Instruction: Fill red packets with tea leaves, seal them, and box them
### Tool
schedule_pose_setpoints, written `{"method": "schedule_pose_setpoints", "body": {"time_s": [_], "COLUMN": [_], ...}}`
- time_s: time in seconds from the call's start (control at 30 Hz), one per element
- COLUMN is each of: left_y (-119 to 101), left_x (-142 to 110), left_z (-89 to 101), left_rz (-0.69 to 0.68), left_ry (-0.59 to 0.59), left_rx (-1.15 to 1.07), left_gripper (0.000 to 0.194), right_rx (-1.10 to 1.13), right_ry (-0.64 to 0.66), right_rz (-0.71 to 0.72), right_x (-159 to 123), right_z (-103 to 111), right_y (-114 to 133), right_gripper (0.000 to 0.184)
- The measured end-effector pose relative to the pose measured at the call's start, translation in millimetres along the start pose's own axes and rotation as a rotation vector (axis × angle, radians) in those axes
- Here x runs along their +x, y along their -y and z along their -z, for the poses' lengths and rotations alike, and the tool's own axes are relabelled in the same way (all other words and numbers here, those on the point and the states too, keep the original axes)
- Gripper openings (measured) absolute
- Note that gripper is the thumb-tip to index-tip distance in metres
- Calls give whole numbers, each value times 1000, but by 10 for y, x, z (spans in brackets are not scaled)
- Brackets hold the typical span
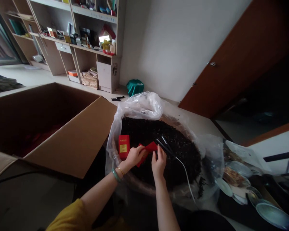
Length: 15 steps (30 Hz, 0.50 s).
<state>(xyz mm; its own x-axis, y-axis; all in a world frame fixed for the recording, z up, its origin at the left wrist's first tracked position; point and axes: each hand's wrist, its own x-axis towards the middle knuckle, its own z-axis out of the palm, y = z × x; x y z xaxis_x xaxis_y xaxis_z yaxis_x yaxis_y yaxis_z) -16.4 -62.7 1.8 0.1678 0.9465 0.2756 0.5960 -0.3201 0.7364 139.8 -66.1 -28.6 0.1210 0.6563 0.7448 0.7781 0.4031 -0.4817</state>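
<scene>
My left hand (pixel 134 156), with a green bangle and a gold bracelet at its wrist, pinches a small red packet (pixel 151 146). At the packet's right end, my right hand (pixel 159 159) has its fingertips closed on the edge. Red material with a gold patch shows below the left fingers; whether it belongs to the same packet I cannot tell. A red box (pixel 124 146) with a gold label is left of my hands. Just beyond the right fingers lies a black tong-like tool (pixel 167 149) with a white cord, its jaws apart, on dark dried leaves (pixel 183 144).
Clear plastic (pixel 144 104) lines the round container of leaves. A large open cardboard box (pixel 86 141) with red things inside stands at left. Bowls and lids (pixel 271 211) lie at right. Behind are a green-covered bin (pixel 135 86), shelves (pixel 93 53) and a brown door (pixel 231 54).
</scene>
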Motion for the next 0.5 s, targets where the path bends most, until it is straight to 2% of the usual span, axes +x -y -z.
{"method": "schedule_pose_setpoints", "body": {"time_s": [0.13, 0.23, 0.33, 0.4, 0.5], "left_y": [-7, -2, 4, 5, 9], "left_x": [-7, -13, -14, -8, 6], "left_z": [-6, 3, 19, 26, 28], "left_rz": [-22, -63, -98, -116, -96], "left_ry": [-12, 8, 41, 71, 86], "left_rx": [-26, -8, 41, 78, 118], "left_gripper": [20, 20, 23, 24, 24], "right_rx": [-21, -55, -116, -141, -138], "right_ry": [22, -32, -51, 26, 232], "right_rz": [79, 37, -20, 0, 95], "right_x": [21, 76, 155, 203, 240], "right_z": [3, 44, 138, 220, 321], "right_y": [106, 129, 70, 30, 43], "right_gripper": [36, 28, 32, 33, 29]}}
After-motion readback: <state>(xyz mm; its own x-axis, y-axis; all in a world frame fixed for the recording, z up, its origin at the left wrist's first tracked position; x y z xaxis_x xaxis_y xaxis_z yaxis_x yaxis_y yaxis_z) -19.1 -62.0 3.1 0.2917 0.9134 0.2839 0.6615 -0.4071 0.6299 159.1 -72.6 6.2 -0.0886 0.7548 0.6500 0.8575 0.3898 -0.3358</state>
